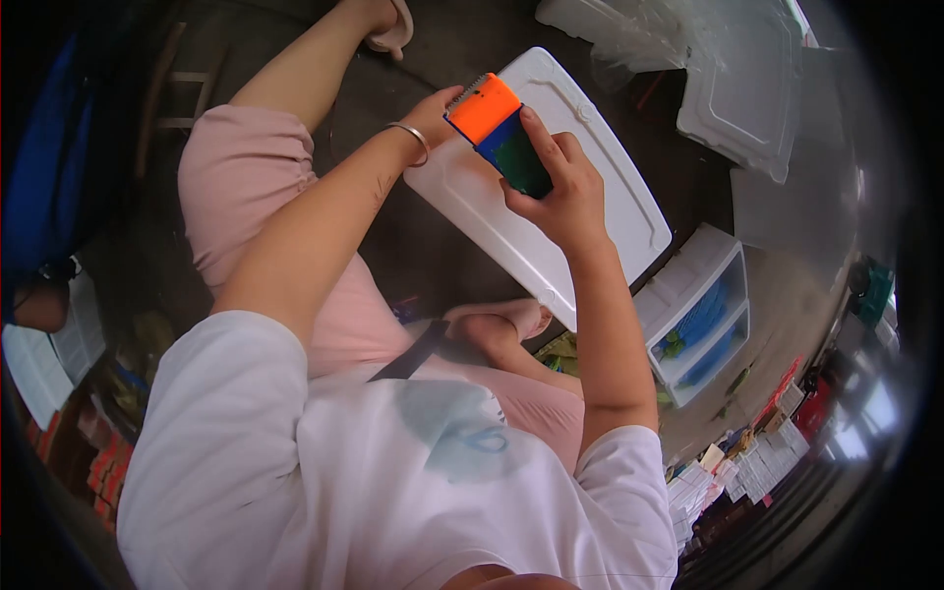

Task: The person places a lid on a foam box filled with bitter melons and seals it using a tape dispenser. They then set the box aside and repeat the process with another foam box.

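Note:
A small flat block point(492, 108), bright orange at one end and dark blue and green at the other, is held up between my two hands. Along its orange end runs a dark, toothed or coiled edge; its exact kind I cannot make out. My left hand point(433, 116), with a bangle at the wrist, closes on the orange end from the left, its fingers partly hidden. On the blue and green end, my right hand point(565, 187) grips with the thumb below and the index finger stretched along the far side. Beneath both hands lies a white plastic lid or box top point(619, 211).
To the right stands a white bin with a clear front point(698, 315), blue and green things inside. Another pale plastic lid point(742, 93) leans at the upper right beside clear plastic wrap point(639, 34). Stacked boxes point(757, 462) line the lower right; a wooden frame point(187, 88) is at the upper left.

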Action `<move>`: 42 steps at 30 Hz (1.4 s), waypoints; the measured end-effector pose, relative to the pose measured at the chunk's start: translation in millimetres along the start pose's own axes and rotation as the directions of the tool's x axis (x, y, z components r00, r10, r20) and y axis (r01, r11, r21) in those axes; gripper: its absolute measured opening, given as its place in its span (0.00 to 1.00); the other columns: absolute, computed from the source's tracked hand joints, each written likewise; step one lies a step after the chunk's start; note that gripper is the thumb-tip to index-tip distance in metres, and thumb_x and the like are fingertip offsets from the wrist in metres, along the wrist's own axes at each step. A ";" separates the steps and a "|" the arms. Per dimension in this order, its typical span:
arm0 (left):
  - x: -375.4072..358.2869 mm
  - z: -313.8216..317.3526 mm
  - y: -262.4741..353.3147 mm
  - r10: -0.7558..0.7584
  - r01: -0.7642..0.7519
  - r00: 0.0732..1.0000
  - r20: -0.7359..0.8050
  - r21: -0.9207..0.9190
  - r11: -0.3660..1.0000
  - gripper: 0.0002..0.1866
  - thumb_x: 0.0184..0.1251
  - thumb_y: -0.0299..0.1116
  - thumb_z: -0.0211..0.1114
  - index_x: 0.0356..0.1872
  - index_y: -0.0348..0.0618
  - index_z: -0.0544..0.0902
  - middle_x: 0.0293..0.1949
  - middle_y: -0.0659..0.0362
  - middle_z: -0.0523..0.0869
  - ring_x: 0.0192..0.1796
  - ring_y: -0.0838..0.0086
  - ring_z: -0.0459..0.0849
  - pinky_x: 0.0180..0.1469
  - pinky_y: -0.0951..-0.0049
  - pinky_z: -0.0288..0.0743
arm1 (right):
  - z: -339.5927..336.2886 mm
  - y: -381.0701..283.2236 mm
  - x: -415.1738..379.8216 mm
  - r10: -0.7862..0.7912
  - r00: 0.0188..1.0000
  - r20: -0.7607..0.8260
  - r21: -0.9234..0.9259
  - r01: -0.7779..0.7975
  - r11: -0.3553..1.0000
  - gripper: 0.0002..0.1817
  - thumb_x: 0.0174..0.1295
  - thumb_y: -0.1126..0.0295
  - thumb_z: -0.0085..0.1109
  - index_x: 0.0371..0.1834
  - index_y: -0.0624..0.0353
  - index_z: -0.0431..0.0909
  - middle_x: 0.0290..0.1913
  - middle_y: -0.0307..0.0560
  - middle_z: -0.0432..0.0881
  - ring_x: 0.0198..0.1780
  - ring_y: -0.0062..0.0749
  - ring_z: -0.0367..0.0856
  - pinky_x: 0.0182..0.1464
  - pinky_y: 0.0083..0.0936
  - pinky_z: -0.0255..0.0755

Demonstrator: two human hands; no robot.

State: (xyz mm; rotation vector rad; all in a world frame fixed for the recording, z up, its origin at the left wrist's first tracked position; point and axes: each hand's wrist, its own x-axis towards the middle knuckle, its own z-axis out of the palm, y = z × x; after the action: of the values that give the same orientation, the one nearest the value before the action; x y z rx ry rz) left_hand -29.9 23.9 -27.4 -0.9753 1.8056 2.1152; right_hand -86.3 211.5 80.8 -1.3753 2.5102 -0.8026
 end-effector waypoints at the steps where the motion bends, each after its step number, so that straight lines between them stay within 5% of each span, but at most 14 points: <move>1: 7.6 -3.4 -9.4 0.115 -0.120 0.988 -0.100 -0.045 0.992 0.28 0.63 0.44 0.64 0.59 0.37 0.72 0.51 0.52 0.80 0.51 0.72 0.79 0.52 0.74 0.73 | -2.6 4.1 2.3 0.059 0.998 0.001 0.046 -0.059 0.997 0.47 0.34 0.64 0.73 0.66 0.38 0.67 0.34 0.44 0.75 0.32 0.37 0.78 0.35 0.32 0.75; 3: 5.9 -15.2 2.3 0.218 -0.240 0.951 -0.219 -0.082 0.967 0.25 0.64 0.48 0.62 0.55 0.38 0.76 0.47 0.54 0.82 0.48 0.73 0.80 0.50 0.74 0.74 | -5.3 10.2 1.5 0.085 0.996 0.016 0.080 -0.086 0.993 0.49 0.32 0.63 0.77 0.66 0.41 0.67 0.35 0.45 0.75 0.33 0.37 0.79 0.35 0.31 0.75; 5: -18.3 -29.9 52.1 -0.099 0.148 0.980 0.174 -0.295 0.944 0.21 0.67 0.49 0.59 0.49 0.42 0.78 0.41 0.63 0.81 0.42 0.82 0.79 0.43 0.81 0.73 | -6.5 6.9 -0.2 0.094 0.995 0.039 0.058 -0.096 0.994 0.49 0.32 0.63 0.77 0.67 0.42 0.67 0.35 0.46 0.75 0.33 0.38 0.79 0.35 0.30 0.75; 8: -40.1 -30.2 71.5 -0.141 0.281 0.923 0.357 -0.380 0.881 0.17 0.67 0.47 0.60 0.45 0.44 0.79 0.38 0.66 0.81 0.39 0.83 0.78 0.38 0.81 0.73 | -4.7 4.8 0.3 0.091 0.995 0.045 0.043 -0.093 0.995 0.51 0.31 0.63 0.77 0.67 0.42 0.66 0.36 0.47 0.75 0.33 0.39 0.79 0.34 0.30 0.75; 12: -33.7 -33.4 55.3 -0.012 0.162 0.927 0.375 -0.372 0.914 0.15 0.67 0.45 0.60 0.43 0.44 0.80 0.36 0.67 0.81 0.38 0.85 0.77 0.37 0.83 0.70 | -3.1 -1.0 5.1 0.075 0.995 0.063 0.010 -0.076 0.997 0.51 0.30 0.63 0.77 0.67 0.42 0.66 0.34 0.47 0.75 0.32 0.38 0.78 0.33 0.31 0.75; 17: -7.9 -46.4 44.8 -0.052 0.055 0.998 0.020 -0.270 0.961 0.12 0.68 0.42 0.59 0.36 0.45 0.82 0.27 0.70 0.77 0.31 0.87 0.72 0.33 0.83 0.68 | -24.3 -42.1 29.5 0.242 0.945 0.219 -0.235 -0.190 0.953 0.46 0.34 0.62 0.75 0.66 0.37 0.68 0.31 0.45 0.73 0.30 0.37 0.78 0.32 0.32 0.75; 22: 66.3 -89.1 -18.1 -0.130 0.036 0.898 -0.421 -0.223 0.974 0.14 0.67 0.42 0.58 0.32 0.42 0.84 0.27 0.61 0.82 0.28 0.75 0.77 0.36 0.70 0.72 | -49.8 -31.1 6.0 0.372 0.871 0.322 -0.377 -0.243 0.894 0.42 0.37 0.63 0.73 0.63 0.35 0.71 0.31 0.45 0.73 0.29 0.38 0.79 0.31 0.32 0.75; 24: 81.0 -77.5 -28.8 0.011 0.044 0.878 -0.478 0.104 0.994 0.15 0.66 0.43 0.59 0.28 0.42 0.83 0.26 0.63 0.82 0.29 0.77 0.77 0.35 0.72 0.71 | -48.1 -30.2 3.1 0.345 0.883 0.317 -0.365 -0.223 0.904 0.42 0.37 0.62 0.72 0.63 0.35 0.71 0.31 0.45 0.72 0.29 0.38 0.79 0.31 0.33 0.75; 28: 104.5 -46.9 -71.5 0.061 0.031 0.950 -0.307 0.287 0.957 0.16 0.65 0.43 0.59 0.27 0.41 0.83 0.26 0.55 0.84 0.32 0.70 0.81 0.38 0.68 0.72 | -43.2 -23.8 7.1 0.400 0.852 0.338 -0.421 -0.243 0.874 0.41 0.37 0.62 0.72 0.63 0.35 0.71 0.31 0.45 0.73 0.30 0.37 0.79 0.31 0.33 0.75; 34: 110.5 7.6 -109.2 -0.102 0.130 0.990 -0.092 0.384 0.914 0.15 0.63 0.42 0.60 0.28 0.40 0.81 0.27 0.53 0.83 0.31 0.64 0.81 0.39 0.68 0.73 | -41.2 -8.2 9.9 0.407 0.844 0.350 -0.376 -0.271 0.886 0.40 0.36 0.62 0.72 0.62 0.36 0.73 0.31 0.45 0.73 0.30 0.38 0.79 0.32 0.32 0.75; 36: 97.2 -7.2 -78.4 0.028 0.026 0.998 -0.052 0.808 0.588 0.17 0.64 0.45 0.60 0.31 0.39 0.79 0.28 0.52 0.84 0.33 0.66 0.82 0.40 0.68 0.74 | -38.5 -6.3 8.5 0.391 0.864 0.318 -0.343 -0.280 0.897 0.40 0.35 0.62 0.72 0.61 0.37 0.74 0.31 0.44 0.73 0.29 0.38 0.79 0.32 0.32 0.75; 37: 96.9 -12.8 -70.8 0.034 0.030 0.998 -0.060 0.815 0.578 0.17 0.64 0.45 0.60 0.31 0.39 0.79 0.28 0.52 0.84 0.33 0.66 0.82 0.40 0.68 0.74 | -37.5 -5.4 9.5 0.384 0.869 0.312 -0.331 -0.279 0.901 0.40 0.35 0.62 0.72 0.61 0.37 0.74 0.31 0.44 0.73 0.29 0.38 0.79 0.32 0.32 0.75; 40: 92.5 -12.9 -39.6 0.069 -0.028 0.997 -0.016 0.799 0.600 0.25 0.65 0.54 0.57 0.40 0.37 0.79 0.32 0.53 0.84 0.37 0.68 0.83 0.43 0.67 0.75 | -40.5 -5.6 5.4 0.367 0.884 0.290 -0.335 -0.266 0.904 0.40 0.35 0.62 0.72 0.61 0.35 0.74 0.30 0.44 0.72 0.29 0.37 0.79 0.31 0.31 0.75; 42: 83.1 -4.3 -8.6 -0.335 0.291 0.925 0.179 0.234 0.928 0.33 0.66 0.63 0.50 0.52 0.39 0.77 0.42 0.53 0.84 0.46 0.67 0.83 0.49 0.66 0.75 | -39.3 -4.8 3.3 0.344 0.895 0.285 -0.336 -0.243 0.910 0.39 0.36 0.61 0.71 0.61 0.33 0.74 0.29 0.43 0.71 0.28 0.36 0.78 0.31 0.31 0.75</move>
State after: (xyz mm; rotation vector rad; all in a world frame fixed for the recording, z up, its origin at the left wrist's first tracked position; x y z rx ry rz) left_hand -87.2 0.1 -83.5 -0.8768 1.5978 1.7310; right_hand -100.0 221.5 116.8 -1.0459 2.5324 -0.1196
